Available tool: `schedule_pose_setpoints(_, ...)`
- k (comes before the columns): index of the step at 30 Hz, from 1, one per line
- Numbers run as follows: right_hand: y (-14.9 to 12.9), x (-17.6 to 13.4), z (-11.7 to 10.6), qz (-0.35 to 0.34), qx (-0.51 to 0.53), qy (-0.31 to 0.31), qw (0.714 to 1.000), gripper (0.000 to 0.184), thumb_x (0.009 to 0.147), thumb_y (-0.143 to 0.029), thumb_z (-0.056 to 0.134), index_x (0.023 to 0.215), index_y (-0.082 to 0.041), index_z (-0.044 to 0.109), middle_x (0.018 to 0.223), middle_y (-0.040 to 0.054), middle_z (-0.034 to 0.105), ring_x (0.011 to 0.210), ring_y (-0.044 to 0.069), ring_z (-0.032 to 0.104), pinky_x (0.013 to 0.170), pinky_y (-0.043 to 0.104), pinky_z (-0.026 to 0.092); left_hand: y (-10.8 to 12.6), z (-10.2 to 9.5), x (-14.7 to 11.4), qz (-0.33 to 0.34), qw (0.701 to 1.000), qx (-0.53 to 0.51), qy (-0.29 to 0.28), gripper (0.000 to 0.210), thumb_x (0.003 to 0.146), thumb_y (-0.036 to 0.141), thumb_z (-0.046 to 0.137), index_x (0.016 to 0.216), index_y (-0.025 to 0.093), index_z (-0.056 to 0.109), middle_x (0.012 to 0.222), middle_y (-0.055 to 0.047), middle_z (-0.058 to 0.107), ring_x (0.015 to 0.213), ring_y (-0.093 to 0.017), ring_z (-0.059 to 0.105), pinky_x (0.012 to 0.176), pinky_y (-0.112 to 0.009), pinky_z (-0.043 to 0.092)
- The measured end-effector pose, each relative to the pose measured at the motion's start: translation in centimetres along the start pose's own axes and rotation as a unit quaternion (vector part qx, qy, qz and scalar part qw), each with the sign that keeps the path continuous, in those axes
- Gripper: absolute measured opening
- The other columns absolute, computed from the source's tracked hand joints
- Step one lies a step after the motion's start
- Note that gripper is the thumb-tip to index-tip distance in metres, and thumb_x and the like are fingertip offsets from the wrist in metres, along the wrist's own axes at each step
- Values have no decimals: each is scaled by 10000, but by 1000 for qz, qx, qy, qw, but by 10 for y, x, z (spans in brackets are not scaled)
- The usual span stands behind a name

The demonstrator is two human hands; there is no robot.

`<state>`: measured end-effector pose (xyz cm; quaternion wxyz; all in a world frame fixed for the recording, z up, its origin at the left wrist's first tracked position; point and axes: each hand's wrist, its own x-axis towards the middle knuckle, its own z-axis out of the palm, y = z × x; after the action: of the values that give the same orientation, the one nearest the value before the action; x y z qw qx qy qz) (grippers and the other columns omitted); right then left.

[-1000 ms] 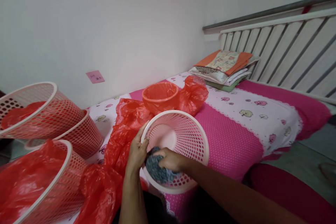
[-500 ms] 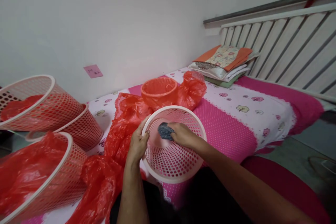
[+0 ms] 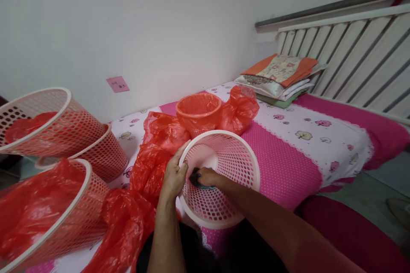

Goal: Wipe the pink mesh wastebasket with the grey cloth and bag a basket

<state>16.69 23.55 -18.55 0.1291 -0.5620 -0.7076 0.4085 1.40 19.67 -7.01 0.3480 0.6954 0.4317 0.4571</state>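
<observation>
A light pink plastic mesh basket (image 3: 238,155) is tilted toward me, its open mouth facing up at me. My left hand (image 3: 174,177) is closed on the left side of its rim, thumb over the edge. Down inside the basket, my right hand (image 3: 208,177) grips a dark grey cloth (image 3: 194,177) against the inner wall on the left. Part of the cloth is hidden under the fingers. Just behind stands another basket (image 3: 199,113) lined with a red plastic bag, the bag bunched out on its right.
Several pink mesh baskets (image 3: 96,200) lie tilted at the left, some holding red bags. Loose red plastic bags (image 3: 128,217) spread over the bed (image 3: 282,158). Folded cushions (image 3: 282,72) are stacked at the back right near a white slatted headboard (image 3: 349,55). A dark red round seat (image 3: 346,230) is lower right.
My right hand has moved the cloth lower and a little left along the basket's inside. My left hand keeps its hold on the rim. The view has shifted slightly left.
</observation>
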Motion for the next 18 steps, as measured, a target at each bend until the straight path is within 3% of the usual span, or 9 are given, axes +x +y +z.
schedule_pose_setpoints(5, -11, -17, 1, 7, 101, -42, 994, 220, 900, -151, 584, 1032, -147, 760, 874, 49, 772, 679, 149, 667, 638, 233, 511, -4, -1, 1, 8, 1000, -3, 1, 681, 847, 221, 585, 1526, 224, 636, 1571, -75, 642, 1465, -296, 587, 1295, -465, 371)
schedule_pose_setpoints(10, -18, -77, -7, -25, 196, -114, 974, 175, 817, -143, 552, 886, -164, 712, 706, -23, 660, 628, 136, 611, 605, 222, 475, -9, -4, 2, 16, 1000, 8, 8, 675, 837, 213, 577, 1508, 209, 650, 1560, -86, 650, 1467, -298, 583, 1309, -479, 347)
schedule_pose_setpoints(12, -20, -111, -21, -58, 136, -148, 978, 86, 779, -166, 593, 780, -175, 678, 665, -36, 629, 628, 135, 580, 596, 224, 434, -9, -4, 1, 14, 1000, 11, 3, 664, 839, 218, 584, 1499, 210, 656, 1548, -86, 660, 1465, -302, 585, 1304, -481, 354)
schedule_pose_setpoints(14, -23, -147, -41, -75, -33, -179, 981, 34, 748, -206, 670, 727, -181, 678, 667, -12, 654, 650, 164, 593, 605, 250, 413, -8, -4, 1, 11, 1000, 11, -3, 653, 846, 228, 594, 1496, 216, 658, 1543, -84, 665, 1458, -301, 592, 1296, -477, 368)
schedule_pose_setpoints(15, -25, -163, -51, -66, -118, -148, 980, 44, 750, -217, 685, 742, -176, 698, 718, 25, 699, 694, 194, 628, 632, 273, 420, -7, -3, 0, 11, 1000, 8, -6, 650, 849, 233, 597, 1496, 217, 657, 1544, -84, 665, 1456, -300, 594, 1293, -475, 373)
schedule_pose_setpoints(16, -26, -177, -60, -43, -184, -80, 979, 85, 787, -200, 647, 780, -162, 723, 791, 76, 742, 752, 226, 665, 672, 299, 434, -5, -3, 1, 13, 1000, 5, -8, 648, 850, 239, 601, 1495, 215, 657, 1544, -84, 665, 1455, -299, 595, 1291, -473, 376)
schedule_pose_setpoints(18, -26, -198, -72, 1, -251, 41, 967, 175, 867, -189, 583, 897, -145, 749, 920, 140, 777, 853, 264, 701, 764, 343, 458, -4, -2, 1, 14, 1000, -4, -11, 645, 852, 251, 605, 1494, 208, 655, 1542, -86, 667, 1448, -299, 601, 1287, -477, 382)
